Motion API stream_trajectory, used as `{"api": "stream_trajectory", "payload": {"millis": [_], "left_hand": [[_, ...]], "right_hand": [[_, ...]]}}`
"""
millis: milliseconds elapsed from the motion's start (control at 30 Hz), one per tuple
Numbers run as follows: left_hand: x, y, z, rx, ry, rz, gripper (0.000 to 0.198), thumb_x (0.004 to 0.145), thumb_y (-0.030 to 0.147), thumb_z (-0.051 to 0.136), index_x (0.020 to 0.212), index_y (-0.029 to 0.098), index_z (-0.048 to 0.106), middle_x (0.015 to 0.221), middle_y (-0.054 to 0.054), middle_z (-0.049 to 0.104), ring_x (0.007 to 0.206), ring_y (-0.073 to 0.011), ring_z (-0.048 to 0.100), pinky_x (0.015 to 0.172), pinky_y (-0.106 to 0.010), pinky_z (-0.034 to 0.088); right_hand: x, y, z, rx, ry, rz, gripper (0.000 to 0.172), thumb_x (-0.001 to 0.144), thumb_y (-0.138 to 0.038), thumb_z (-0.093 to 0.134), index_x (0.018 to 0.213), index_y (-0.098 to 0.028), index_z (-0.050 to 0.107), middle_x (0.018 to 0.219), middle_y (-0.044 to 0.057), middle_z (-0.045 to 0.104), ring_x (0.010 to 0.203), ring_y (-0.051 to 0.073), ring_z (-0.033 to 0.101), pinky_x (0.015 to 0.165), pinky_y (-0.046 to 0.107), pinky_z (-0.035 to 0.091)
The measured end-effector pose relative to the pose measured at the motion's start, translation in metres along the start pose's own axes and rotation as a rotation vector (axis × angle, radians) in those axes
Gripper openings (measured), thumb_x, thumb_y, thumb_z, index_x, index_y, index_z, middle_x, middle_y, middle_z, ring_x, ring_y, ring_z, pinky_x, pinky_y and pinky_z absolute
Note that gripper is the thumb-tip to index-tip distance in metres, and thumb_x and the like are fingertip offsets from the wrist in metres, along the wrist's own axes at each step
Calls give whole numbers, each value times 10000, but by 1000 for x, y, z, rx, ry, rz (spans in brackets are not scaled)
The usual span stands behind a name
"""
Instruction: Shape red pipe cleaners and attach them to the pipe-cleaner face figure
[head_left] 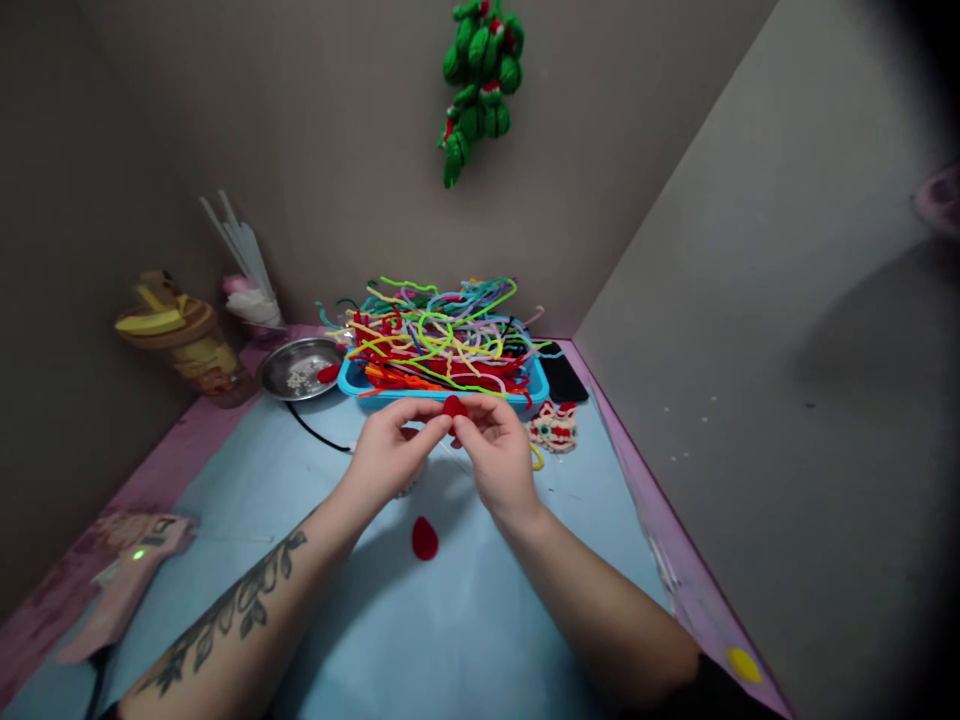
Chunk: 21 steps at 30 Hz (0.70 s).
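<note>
My left hand (394, 448) and my right hand (499, 455) meet above the middle of the blue table cover (480, 620). Between their thumbs and fingertips they pinch a small red fuzzy piece (454, 407), partly covered by the fingers. On the cover below lies a red teardrop-shaped petal (424, 540), touched by neither hand. Just behind my fingers stands a blue basket (442, 402) heaped with colourful pipe cleaners (450, 335). Something pale under my left hand is mostly hidden.
At left are a pink glue gun (139, 580) with a green light, a metal bowl (279, 390) and a decorated cup (195, 350). A black phone (566, 375) and a cream-and-red woven piece (553, 428) lie at right. Green ornaments (484, 80) hang on the wall.
</note>
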<state>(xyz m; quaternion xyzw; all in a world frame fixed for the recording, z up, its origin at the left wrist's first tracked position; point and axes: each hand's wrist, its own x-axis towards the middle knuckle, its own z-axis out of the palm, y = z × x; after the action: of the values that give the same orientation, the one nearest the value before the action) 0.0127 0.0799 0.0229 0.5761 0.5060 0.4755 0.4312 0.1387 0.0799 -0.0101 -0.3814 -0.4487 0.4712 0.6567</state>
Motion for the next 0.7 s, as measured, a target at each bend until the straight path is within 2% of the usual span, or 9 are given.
{"api": "stream_trajectory", "payload": {"millis": [167,367,533,700], "left_hand": [[-4,7,-2,-18,49,16,170,731,330,697,763,166,721,742,-45,709,649,-169,626,596,-239,473],[-7,4,-6,119,44,201,141,805,311,639,789,187,703,808,-37,697,736,-162,630,682,-241,477],[-8,8,-11,180,30,293,108,792,283,645,744,204,701,779,-33,696,743,-172,625,693,-254,482],[-6,14,-15,192,-8,316,110,791,273,640,727,210,703,766,-32,701,722,-171,621,720,-271,486]], "right_hand": [[-6,0,1,-52,-37,-68,143,793,-225,660,935,-236,647,816,-1,653,682,123,604,610,254,521],[-9,-2,-2,-137,-87,-231,162,822,-206,646,977,-252,655,886,14,657,786,142,622,700,280,527],[-9,-6,-5,-198,-119,-266,183,826,-212,647,1002,-259,657,912,25,651,823,156,621,718,291,520],[-9,-8,-6,-198,-144,-306,182,830,-195,641,994,-271,664,894,18,643,818,154,610,720,295,506]]}}
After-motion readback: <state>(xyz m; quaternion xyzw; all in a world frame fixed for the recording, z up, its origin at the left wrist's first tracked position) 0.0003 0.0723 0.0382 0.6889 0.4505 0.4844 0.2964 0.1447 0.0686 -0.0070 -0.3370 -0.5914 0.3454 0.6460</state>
